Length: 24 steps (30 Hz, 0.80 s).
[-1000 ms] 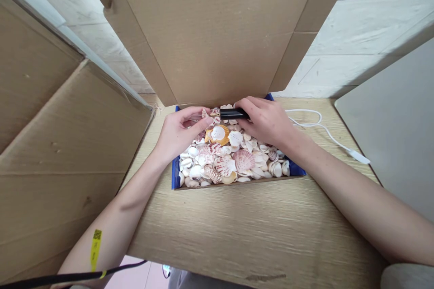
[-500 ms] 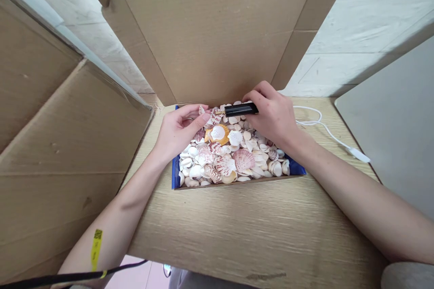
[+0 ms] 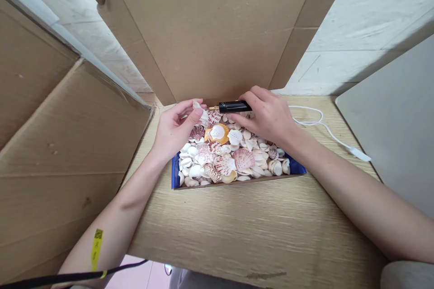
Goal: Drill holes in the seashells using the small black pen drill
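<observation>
Between the thumb and fingers of my left hand (image 3: pixel 176 127) is a small whitish shell (image 3: pixel 196 105), partly covered by the fingertips. My right hand (image 3: pixel 267 113) grips a black pen-like mini drill (image 3: pixel 234 107) with a brass-coloured chuck. Its tip points left at the held shell; whether they touch I cannot make out. Below both hands lies a shallow blue-edged tray (image 3: pixel 175 174) full of seashells. Among them are an orange scallop shell (image 3: pixel 209 135) under a white shell (image 3: pixel 217 132) with small dark holes, and a pink ribbed scallop shell (image 3: pixel 243 160).
A tall cardboard panel (image 3: pixel 217 31) rises behind the tray, and more cardboard (image 3: pixel 61 135) stands on the left. A white cable (image 3: pixel 320 119) with a plug-like end lies on the wooden table (image 3: pixel 217 230) at right, near a pale board (image 3: pixel 400 108).
Both hands have shifted slightly left, carrying the shell and the mini drill with them. More of a dark reddish shell now shows below my left hand.
</observation>
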Each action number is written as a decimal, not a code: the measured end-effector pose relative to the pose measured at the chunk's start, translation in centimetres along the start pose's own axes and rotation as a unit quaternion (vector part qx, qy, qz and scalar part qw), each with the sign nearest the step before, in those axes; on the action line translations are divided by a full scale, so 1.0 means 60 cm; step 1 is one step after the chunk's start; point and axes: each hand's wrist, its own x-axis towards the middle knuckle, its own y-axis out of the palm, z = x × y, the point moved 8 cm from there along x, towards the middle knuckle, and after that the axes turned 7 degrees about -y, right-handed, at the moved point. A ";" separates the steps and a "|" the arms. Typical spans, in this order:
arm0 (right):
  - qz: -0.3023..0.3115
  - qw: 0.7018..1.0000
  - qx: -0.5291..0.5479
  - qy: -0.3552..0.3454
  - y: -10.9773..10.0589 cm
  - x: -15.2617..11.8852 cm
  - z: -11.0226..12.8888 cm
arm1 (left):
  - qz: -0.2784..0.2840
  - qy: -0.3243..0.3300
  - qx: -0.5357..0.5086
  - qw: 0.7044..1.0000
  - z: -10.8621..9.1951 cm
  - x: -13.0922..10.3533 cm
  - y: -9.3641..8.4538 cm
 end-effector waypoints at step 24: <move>0.028 0.999 0.014 -0.015 0.005 0.002 0.008 | 0.013 0.062 -0.003 0.998 -0.001 0.001 0.000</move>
